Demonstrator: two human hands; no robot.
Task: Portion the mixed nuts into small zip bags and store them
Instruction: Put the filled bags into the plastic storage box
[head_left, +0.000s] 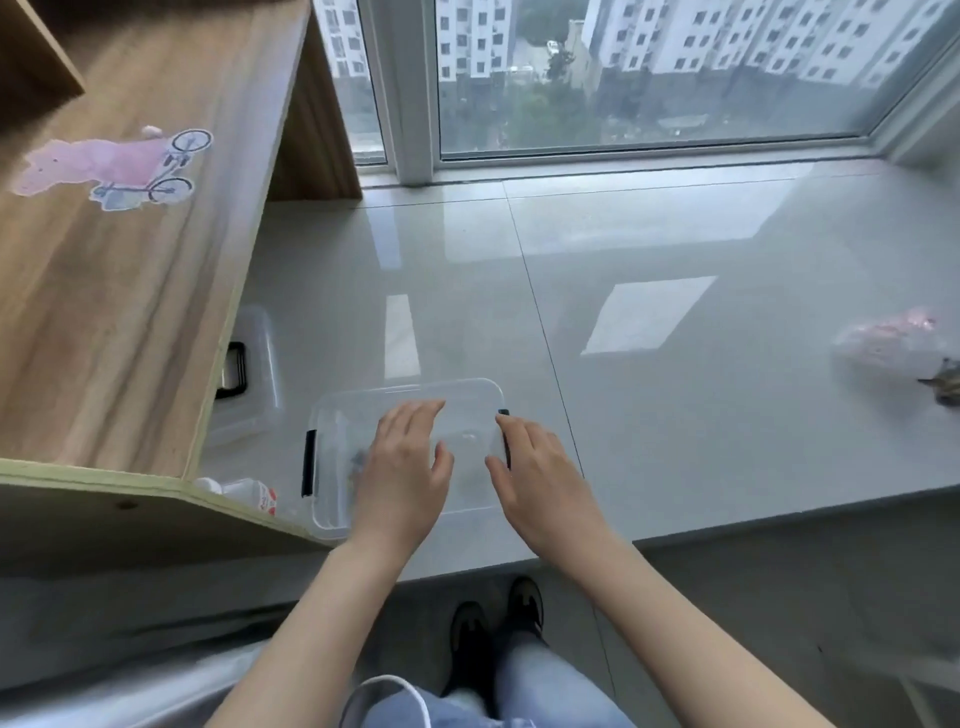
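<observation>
A clear plastic storage box (467, 397) with black side latches sits on the pale window ledge near its front edge. My left hand (402, 465) lies flat over the box's left half with fingers straight. At the box's right latch, my right hand (530, 467) has its fingers resting on the rim by the latch. Something small and dark shows inside the box under my left hand; I cannot tell what it is. A crumpled clear bag with pink print (888, 338) lies far right on the ledge.
A wooden shelf unit (130, 286) with a pink sticker overhangs the ledge on the left. Beneath it lies a second clear lid or box (254, 384) with a black latch, and a small white bottle (249, 491). Windows stand behind the ledge.
</observation>
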